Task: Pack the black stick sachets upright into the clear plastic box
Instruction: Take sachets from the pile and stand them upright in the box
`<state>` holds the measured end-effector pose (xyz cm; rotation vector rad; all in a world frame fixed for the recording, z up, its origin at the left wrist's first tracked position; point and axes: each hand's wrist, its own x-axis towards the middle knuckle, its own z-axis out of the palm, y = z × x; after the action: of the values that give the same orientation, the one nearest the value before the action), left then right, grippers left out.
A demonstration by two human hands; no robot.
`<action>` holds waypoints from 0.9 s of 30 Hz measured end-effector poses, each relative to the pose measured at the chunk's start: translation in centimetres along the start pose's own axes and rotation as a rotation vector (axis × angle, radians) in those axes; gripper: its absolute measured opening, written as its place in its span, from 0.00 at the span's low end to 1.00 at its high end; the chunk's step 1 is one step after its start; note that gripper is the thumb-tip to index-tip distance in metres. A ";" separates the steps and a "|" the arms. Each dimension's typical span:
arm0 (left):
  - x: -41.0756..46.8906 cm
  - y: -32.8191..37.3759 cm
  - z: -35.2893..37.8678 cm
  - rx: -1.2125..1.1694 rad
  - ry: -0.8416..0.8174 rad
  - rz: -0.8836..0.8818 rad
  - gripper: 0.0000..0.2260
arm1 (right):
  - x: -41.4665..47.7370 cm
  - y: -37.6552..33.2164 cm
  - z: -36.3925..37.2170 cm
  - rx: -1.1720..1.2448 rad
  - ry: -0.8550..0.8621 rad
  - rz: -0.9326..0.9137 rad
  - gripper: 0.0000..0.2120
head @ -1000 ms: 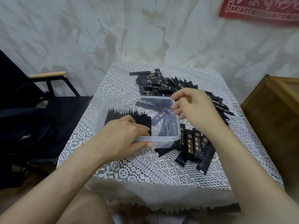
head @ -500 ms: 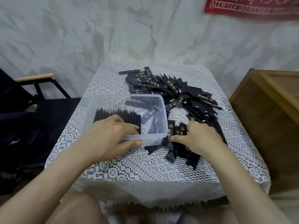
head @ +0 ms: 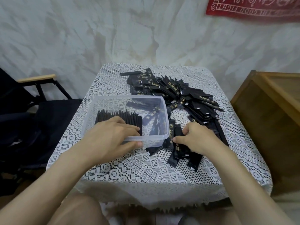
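Small bench (head: 146, 172) draped in white openwork lace, box (head: 129, 97) on its left half. Behind the box, mottled pale wall (head: 113, 38), red banner (head: 253, 7) high to the right. Left of the box, black folding chair (head: 32, 111); well right of it, wooden crate (head: 267, 119). Inside the box: row (head: 120, 116) of sachets packed upright toward the near-left, loose sachets (head: 154, 110) lying slanted in the right part. Clear plastic, rounded corners; sachets slim, matt black, gold print. Pile (head: 178, 95) heaped behind and right of the box. Left grip (head: 110, 137) spread over the row, thumb outside the near wall. Right grip (head: 198, 138) just right of the box, resting on flat sachets, fingers curled under; cannot tell whether pinching any
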<state>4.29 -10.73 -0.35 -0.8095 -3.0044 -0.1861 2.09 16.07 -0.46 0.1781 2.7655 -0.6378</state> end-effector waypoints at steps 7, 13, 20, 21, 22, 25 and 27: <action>0.0 -0.2 0.1 0.020 -0.012 -0.004 0.24 | 0.2 -0.1 0.5 -0.020 0.038 0.010 0.19; 0.0 0.0 0.0 0.024 -0.034 -0.012 0.22 | 1.0 0.6 0.5 0.051 0.024 -0.009 0.13; 0.1 0.0 -0.2 0.026 -0.039 -0.012 0.22 | 2.4 1.0 -0.4 0.452 0.074 -0.115 0.06; 0.1 0.0 -0.1 0.026 -0.038 -0.013 0.22 | 2.2 0.5 -0.3 0.528 0.013 -0.123 0.05; 0.1 0.0 -0.1 0.025 -0.038 -0.015 0.22 | 2.2 0.1 -0.1 0.558 -0.046 -0.124 0.04; 0.1 -0.1 0.0 0.027 -0.023 -0.009 0.25 | 2.5 -0.6 0.9 0.508 -0.097 -0.133 0.13; 0.0 -0.2 0.1 0.027 -0.017 -0.006 0.25 | 2.7 -0.6 1.3 0.407 -0.033 -0.130 0.15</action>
<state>4.19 -10.87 -0.42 -0.8032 -3.0185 -0.1394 -0.29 15.06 -2.15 0.0724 2.5994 -1.2215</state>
